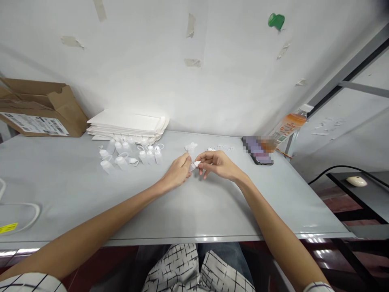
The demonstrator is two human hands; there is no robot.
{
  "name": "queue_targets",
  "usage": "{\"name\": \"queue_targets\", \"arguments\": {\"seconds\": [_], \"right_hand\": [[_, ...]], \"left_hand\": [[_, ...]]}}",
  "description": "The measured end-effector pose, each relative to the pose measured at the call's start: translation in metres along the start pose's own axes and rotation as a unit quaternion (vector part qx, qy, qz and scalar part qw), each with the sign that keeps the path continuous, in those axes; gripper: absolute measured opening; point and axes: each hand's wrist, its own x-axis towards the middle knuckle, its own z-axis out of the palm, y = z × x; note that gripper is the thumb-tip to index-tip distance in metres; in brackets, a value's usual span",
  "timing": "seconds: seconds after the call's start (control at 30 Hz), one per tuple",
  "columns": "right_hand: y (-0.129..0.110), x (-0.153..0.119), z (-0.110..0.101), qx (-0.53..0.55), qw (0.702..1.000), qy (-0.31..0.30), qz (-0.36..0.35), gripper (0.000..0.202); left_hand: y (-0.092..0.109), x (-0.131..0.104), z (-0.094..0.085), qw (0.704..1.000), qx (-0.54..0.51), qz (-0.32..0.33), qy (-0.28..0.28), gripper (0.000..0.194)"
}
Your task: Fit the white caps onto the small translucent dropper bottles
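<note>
Near the middle of the table, my left hand (178, 170) is closed round a small translucent squeeze bottle (191, 166), whose body is mostly hidden by the fingers. My right hand (221, 164) pinches a white cap (197, 164) at the mouth of that bottle. Whether the cap is fastened cannot be seen. Just beyond my hands lie some translucent plastic pieces (191, 147), a few small white tips (211, 149) and thin white loops (225, 147). To the left stand several similar squeeze bottles (120, 161) with tethered caps; one lies on its side.
A stack of white sheets or envelopes (127, 121) rests against the wall, beside an open cardboard box (39, 107). At the right are a phone (257, 151) and an orange drink bottle (287, 126). A white cable (35, 211) lies at the left.
</note>
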Motion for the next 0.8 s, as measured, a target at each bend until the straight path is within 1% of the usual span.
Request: {"name": "queue_targets", "arguments": {"seconds": [0.13,0.27,0.37,0.53,0.8], "right_hand": [[-0.0011,-0.0008,0.0002,-0.018,1.000,0.009,0.009,0.034],[-0.0011,-0.0016,-0.0015,-0.047,0.999,0.004,0.025,0.029],[0.0004,-0.0016,-0.0027,-0.064,0.998,0.002,0.019,0.026],[0.0019,-0.0007,-0.0015,-0.091,0.996,0.001,0.014,0.025],[0.0027,0.0001,-0.0017,-0.080,0.997,-0.003,0.005,0.028]], "left_hand": [[-0.0022,0.0009,-0.0006,1.000,0.025,0.014,0.005,0.020],[-0.0038,0.0003,-0.0011,0.998,0.051,0.038,0.001,0.024],[-0.0039,-0.0004,-0.0009,0.997,0.062,0.047,0.003,0.024],[-0.0038,-0.0007,-0.0003,0.996,0.068,0.051,0.007,0.025],[-0.0066,0.0012,-0.0012,0.995,0.079,0.062,0.012,0.026]]}}
